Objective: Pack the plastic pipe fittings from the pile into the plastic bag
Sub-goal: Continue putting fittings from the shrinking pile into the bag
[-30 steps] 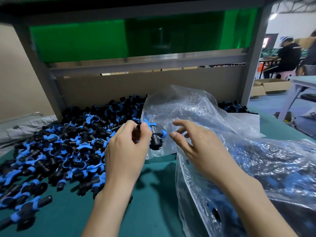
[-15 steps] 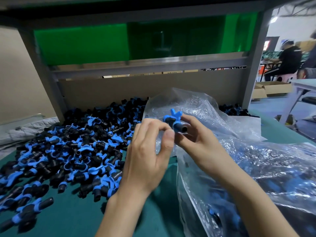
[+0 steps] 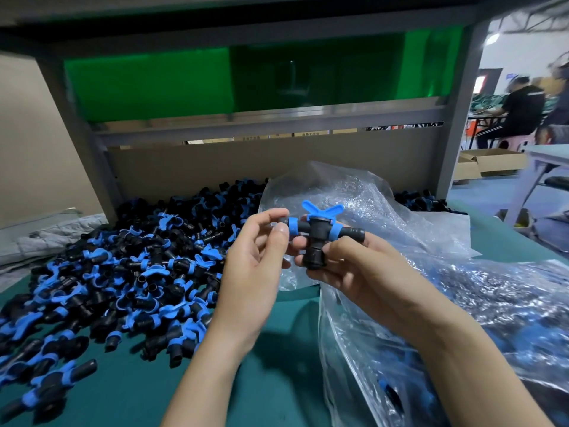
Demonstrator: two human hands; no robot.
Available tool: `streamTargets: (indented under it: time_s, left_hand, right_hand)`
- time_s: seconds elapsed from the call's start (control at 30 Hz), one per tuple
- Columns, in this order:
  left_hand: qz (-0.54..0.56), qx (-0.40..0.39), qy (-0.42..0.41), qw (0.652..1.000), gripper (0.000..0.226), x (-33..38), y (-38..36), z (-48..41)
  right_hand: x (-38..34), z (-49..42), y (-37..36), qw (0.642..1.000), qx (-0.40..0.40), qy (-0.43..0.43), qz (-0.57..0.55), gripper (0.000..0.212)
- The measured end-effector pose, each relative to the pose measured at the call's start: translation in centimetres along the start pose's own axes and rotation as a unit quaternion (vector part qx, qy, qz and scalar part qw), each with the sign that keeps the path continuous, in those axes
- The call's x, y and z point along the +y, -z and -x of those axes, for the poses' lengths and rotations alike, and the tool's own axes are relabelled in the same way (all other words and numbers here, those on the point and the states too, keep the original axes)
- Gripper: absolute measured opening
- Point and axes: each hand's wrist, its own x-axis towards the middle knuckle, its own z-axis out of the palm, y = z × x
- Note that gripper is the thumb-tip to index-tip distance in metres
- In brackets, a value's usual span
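Above the dark green table top (image 3: pixel 129 396), between the heap and the sack, both hands hold up one black plastic pipe fitting (image 3: pixel 317 241). It has a cross-shaped body with a bright blue collar on each side arm, a blue butterfly handle standing on top and a plain black stub pointing down. The left hand (image 3: pixel 252 272) pinches the tip of the fitting's left arm between thumb and curled fingers. The right hand (image 3: pixel 366 272) curls under it, with fingers around the lower stub. To the left lies the big pile of black-and-blue plastic fittings (image 3: pixel 129 272), spread over the table back to a brown cardboard panel (image 3: pixel 246 161). To the right sprawls the crinkled clear plastic bag (image 3: pixel 462 303), its mouth rising just behind the hands and dark fittings dimly visible inside. Half a second ago the fitting pointed an open end toward the camera; now it lies crosswise, handle up. A second ago the left hand alone held it while the right reached in with open fingers.
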Motion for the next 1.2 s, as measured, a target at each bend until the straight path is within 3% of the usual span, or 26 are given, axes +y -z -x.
streamTargets:
  time_s: [0.17,0.4,0.8,1.2]
  left_hand:
    - [0.016,-0.032,0.023,0.999,0.017,-0.2,0.5,-0.1]
    - [0.021,-0.016,0.022,0.999,0.018,-0.4,1.1,-0.3]
    - [0.007,0.036,0.07,0.997,0.018,-1.0,1.0,-0.7]
    - [-0.004,0.061,0.091,0.994,0.03,-0.9,0.9,-0.7]
  right_hand:
    - [0.0,-0.2,0.1,1.0,0.009,-0.013,-0.013,0.039]
    - [-0.2,-0.1,-0.3,0.998,0.048,-0.012,-0.029,0.031]
    - [-0.2,0.1,-0.9,0.985,0.162,-0.013,0.058,0.033]
    - [0.0,-0.1,-1.0,0.972,0.179,-0.015,0.15,0.037]
